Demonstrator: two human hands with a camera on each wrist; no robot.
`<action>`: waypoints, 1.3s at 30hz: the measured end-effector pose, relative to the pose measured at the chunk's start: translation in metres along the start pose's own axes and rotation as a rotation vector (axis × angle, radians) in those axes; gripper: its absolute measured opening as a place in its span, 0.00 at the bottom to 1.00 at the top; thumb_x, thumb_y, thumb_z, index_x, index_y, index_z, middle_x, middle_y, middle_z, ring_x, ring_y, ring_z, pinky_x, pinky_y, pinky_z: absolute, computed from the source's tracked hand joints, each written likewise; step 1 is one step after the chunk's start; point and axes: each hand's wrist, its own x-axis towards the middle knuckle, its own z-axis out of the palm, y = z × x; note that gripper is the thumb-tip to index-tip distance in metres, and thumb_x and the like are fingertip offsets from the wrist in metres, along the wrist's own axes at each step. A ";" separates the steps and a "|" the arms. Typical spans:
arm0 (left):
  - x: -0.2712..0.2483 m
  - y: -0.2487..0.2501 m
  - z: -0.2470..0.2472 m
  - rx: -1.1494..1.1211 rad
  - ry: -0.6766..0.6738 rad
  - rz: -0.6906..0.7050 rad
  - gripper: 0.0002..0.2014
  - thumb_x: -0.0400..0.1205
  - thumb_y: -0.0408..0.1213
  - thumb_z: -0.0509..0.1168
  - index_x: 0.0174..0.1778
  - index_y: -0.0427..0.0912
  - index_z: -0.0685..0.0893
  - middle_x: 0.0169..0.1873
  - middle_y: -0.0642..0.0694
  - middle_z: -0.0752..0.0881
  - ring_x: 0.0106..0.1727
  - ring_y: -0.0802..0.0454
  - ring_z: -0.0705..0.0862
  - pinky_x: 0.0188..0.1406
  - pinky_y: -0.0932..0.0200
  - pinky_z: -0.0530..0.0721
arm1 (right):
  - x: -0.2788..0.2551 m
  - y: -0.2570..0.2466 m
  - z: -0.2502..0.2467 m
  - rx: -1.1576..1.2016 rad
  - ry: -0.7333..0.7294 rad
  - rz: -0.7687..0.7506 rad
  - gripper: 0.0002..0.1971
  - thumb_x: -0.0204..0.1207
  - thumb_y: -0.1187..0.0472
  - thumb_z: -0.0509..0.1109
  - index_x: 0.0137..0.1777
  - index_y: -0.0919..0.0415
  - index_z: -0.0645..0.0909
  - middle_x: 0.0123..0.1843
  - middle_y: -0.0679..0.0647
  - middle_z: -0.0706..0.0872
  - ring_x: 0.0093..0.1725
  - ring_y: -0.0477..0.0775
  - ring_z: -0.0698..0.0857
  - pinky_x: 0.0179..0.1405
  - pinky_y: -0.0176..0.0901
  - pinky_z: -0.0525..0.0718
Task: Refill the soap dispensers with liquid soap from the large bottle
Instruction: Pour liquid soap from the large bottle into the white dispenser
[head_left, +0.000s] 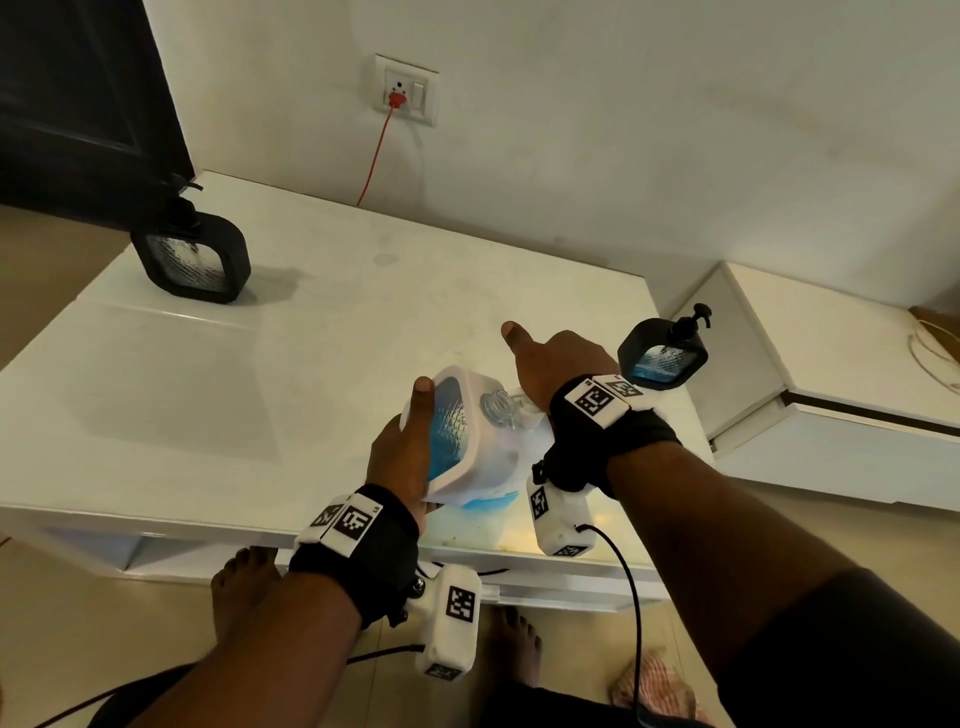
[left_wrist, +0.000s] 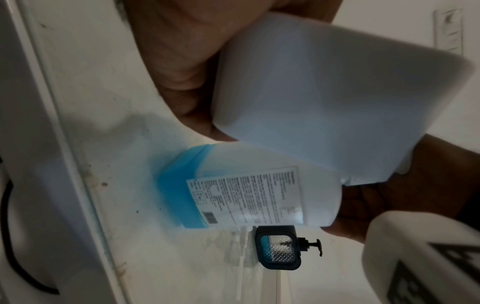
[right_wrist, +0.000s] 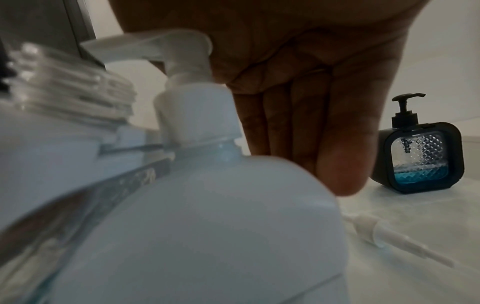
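A white dispenser (head_left: 462, 431), pump off and neck open, is gripped tilted in the left hand (head_left: 400, 457). Just right of it stands the bottle (right_wrist: 207, 226), its long axis upright. The right hand (head_left: 556, 364), fingers straight, is spread beside its pump (right_wrist: 182, 67), nearer it.

Left hand (head_left: 400, 457) near centre, fingers curled in grip, thumb (head_left: 422, 397) extended upward, wrist strapped. Right hand (head_left: 558, 364) just right of it, palm down, fingers (right_wrist: 340, 164) straight, pointing down; thumb stretched far-left. Both forearms reach forward.
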 end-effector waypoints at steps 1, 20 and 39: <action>0.001 -0.002 -0.001 0.000 -0.001 -0.004 0.54 0.50 0.85 0.64 0.66 0.54 0.85 0.57 0.42 0.92 0.58 0.37 0.91 0.62 0.30 0.89 | -0.001 -0.001 -0.001 -0.004 -0.001 0.000 0.35 0.79 0.27 0.51 0.50 0.59 0.83 0.46 0.55 0.84 0.45 0.59 0.80 0.47 0.48 0.73; 0.004 0.000 -0.003 0.002 0.009 -0.042 0.46 0.58 0.83 0.61 0.65 0.56 0.85 0.58 0.43 0.92 0.58 0.38 0.91 0.61 0.30 0.89 | -0.001 -0.009 -0.006 0.098 -0.116 0.010 0.41 0.75 0.21 0.44 0.38 0.57 0.80 0.47 0.58 0.87 0.46 0.59 0.83 0.45 0.48 0.72; 0.002 -0.005 -0.001 -0.006 -0.018 -0.027 0.53 0.48 0.88 0.68 0.62 0.55 0.88 0.55 0.42 0.94 0.57 0.36 0.92 0.61 0.27 0.89 | 0.000 -0.004 0.000 0.023 -0.048 0.030 0.32 0.80 0.28 0.52 0.46 0.59 0.80 0.45 0.56 0.84 0.46 0.60 0.80 0.46 0.47 0.71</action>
